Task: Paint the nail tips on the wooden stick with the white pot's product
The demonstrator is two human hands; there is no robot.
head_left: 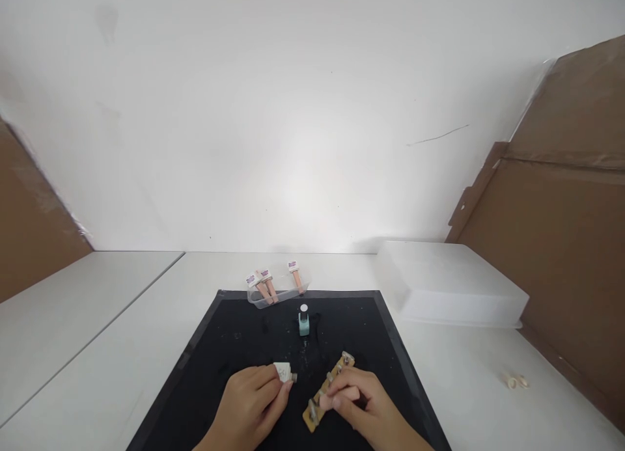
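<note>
On a black mat (234,347) my left hand (251,405) pinches a small white-capped piece (283,371) between thumb and fingers. My right hand (361,405) grips a tan wooden strip (325,389) with metal clips on it, held at a slant just above the mat. A small mint-green nail polish bottle (303,321) with a white cap stands upright on the mat beyond both hands.
A clear shallow tray (278,298) holding three pink sticks with white labels sits at the mat's far edge. A translucent white box (449,285) lies to the right. Cardboard panels (561,243) stand at both sides. Small rings (516,381) rest on the white table at right.
</note>
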